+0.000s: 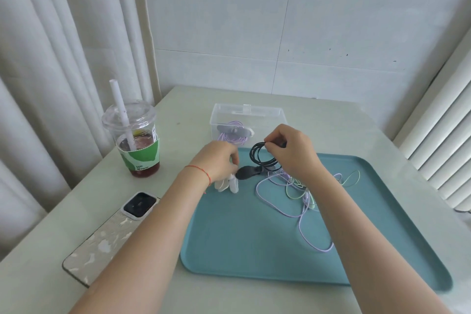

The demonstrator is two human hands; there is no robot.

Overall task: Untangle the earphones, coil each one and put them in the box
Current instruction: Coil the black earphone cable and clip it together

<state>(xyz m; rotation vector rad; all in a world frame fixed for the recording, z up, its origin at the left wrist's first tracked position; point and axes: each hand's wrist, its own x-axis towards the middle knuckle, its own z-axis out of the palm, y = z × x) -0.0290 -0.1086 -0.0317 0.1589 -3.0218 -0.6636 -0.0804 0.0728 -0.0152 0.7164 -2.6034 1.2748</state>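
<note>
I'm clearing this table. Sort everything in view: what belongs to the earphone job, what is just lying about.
Job:
black coil in right hand
dark clip and white clips at left hand
purple cable tangled with green cable
box holding purple coil
tray

Lying about:
drink cup
phone

Clear glossy plastic box (265, 115), matt smooth teal tray (244, 237)

place: likely home | curtains (38, 64), iced drink (139, 145) (phone (112, 234) alongside)
</note>
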